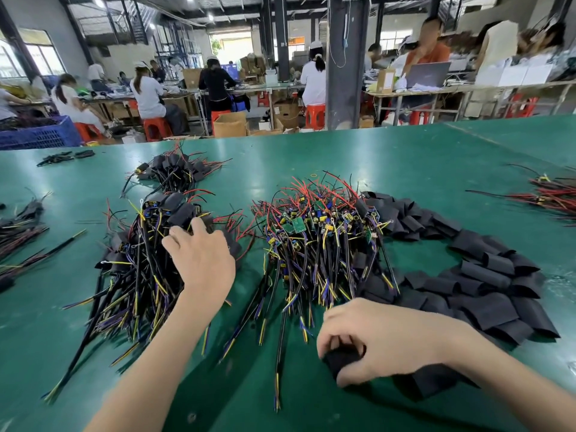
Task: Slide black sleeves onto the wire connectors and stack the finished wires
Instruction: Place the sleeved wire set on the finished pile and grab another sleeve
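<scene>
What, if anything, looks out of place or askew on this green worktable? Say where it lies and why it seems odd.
A few loose wires trail out from the near edge of the middle pile of unsleeved wires onto bare table. A small yellow ring lies alone just beyond that pile.

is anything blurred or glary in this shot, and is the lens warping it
Head view: pale glare streaks lie on the green table; the right hand, gripping a black sleeve, is motion-smeared, while the left hand on the sleeved wire pile looks sharper; the wide lens bends straight lines near the edges.
</scene>
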{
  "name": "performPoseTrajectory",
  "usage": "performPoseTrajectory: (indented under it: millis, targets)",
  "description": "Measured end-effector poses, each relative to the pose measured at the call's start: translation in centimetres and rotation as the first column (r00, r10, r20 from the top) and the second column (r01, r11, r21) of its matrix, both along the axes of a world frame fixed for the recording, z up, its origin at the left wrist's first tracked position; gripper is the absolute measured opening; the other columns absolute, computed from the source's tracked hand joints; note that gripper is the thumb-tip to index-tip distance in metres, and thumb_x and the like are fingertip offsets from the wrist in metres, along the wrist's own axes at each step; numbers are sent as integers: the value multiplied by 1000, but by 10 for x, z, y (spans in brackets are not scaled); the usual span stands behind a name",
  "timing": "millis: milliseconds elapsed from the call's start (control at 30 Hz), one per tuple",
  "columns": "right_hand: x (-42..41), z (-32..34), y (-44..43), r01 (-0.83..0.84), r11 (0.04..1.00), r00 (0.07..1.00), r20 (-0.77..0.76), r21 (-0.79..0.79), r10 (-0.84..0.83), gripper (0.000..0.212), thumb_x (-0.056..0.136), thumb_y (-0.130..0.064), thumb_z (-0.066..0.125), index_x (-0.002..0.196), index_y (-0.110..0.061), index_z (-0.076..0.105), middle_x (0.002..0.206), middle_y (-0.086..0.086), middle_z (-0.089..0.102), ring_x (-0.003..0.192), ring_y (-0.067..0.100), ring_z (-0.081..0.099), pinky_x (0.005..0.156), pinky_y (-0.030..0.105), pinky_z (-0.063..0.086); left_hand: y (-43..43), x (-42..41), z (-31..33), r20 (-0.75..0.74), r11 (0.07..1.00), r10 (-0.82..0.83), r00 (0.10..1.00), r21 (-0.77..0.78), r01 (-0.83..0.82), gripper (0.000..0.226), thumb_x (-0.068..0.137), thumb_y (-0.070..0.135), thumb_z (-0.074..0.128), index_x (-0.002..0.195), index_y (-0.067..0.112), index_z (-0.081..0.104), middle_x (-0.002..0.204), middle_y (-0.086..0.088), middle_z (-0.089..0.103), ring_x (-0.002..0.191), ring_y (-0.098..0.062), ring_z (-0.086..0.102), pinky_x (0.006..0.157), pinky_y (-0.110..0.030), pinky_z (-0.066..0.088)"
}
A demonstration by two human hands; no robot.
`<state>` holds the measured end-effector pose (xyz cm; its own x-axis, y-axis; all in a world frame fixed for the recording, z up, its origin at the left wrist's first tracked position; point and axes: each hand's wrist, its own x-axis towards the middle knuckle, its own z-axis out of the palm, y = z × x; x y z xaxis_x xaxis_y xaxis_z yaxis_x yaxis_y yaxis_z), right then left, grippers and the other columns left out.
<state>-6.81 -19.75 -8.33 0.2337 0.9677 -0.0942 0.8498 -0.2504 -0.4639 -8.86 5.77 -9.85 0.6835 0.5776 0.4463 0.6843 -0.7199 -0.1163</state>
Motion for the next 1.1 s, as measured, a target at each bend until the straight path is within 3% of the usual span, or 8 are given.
performPoseTrajectory:
  millis: [133,267,400,600,733,867,967,1100]
  targets:
    - [15,3,-5,142,972,988,-82,186,-129,23,82,-27,71,104,-23,68,91,-16,57,82,0,56,76,14,44,-5,2,-6,153,988,-152,976,7,153,26,83,22,60,106,13,67,135,-13,44,127,-42,30,94,-46,18]
    - [30,3,-8,377,823,923,-246,426,-295,23,85,-19,68,107,-24,65,93,-13,61,70,10,67,71,25,54,-21,20,-8,370,884,-361,856,-156,441,22,89,20,57,107,15,68,114,-9,59,111,-32,44,90,-41,29]
    - [46,-5,-6,555,657,831,-369,510,-416,29,87,-8,63,113,-21,60,104,1,63,70,16,71,75,28,56,-36,51,-3,423,794,-435,795,-236,560,20,93,24,51,99,15,69,99,-8,66,99,-30,52,86,-38,38]
    - [61,-11,-11,638,530,763,-360,559,-537,37,82,-9,71,109,-32,59,106,-9,63,89,-3,63,82,14,50,-57,90,-3,224,875,-368,903,-246,418,51,88,59,49,90,10,62,96,-8,66,98,-28,58,88,-37,38]
    - [66,-12,-12,664,482,732,-364,571,-576,35,81,-10,72,105,-33,60,102,-13,64,93,3,63,84,21,50,-61,96,4,252,835,-288,924,-407,371,38,80,42,63,63,11,48,73,-6,62,85,-28,63,82,-35,45]
    - [68,-14,-11,673,455,717,-365,583,-594,35,80,-9,73,110,-24,62,101,-8,64,92,3,62,82,22,51,-65,90,24,387,738,-209,898,-539,405,29,74,33,64,62,9,54,58,-7,54,69,-27,58,67,-29,48]
    - [71,-15,-13,675,423,704,-356,604,-615,37,80,-10,73,114,-18,62,104,-3,65,91,3,61,78,13,50,-64,84,39,537,590,-155,829,-623,514,26,74,25,66,62,6,54,51,-6,48,57,-24,45,54,-27,37]
    - [72,-16,-13,699,381,679,-395,605,-619,36,80,-10,73,114,-16,62,106,0,65,93,12,62,84,35,54,-60,73,64,703,-13,113,703,-706,708,25,81,-6,65,98,1,49,75,-17,57,62,-23,54,72,-35,54]
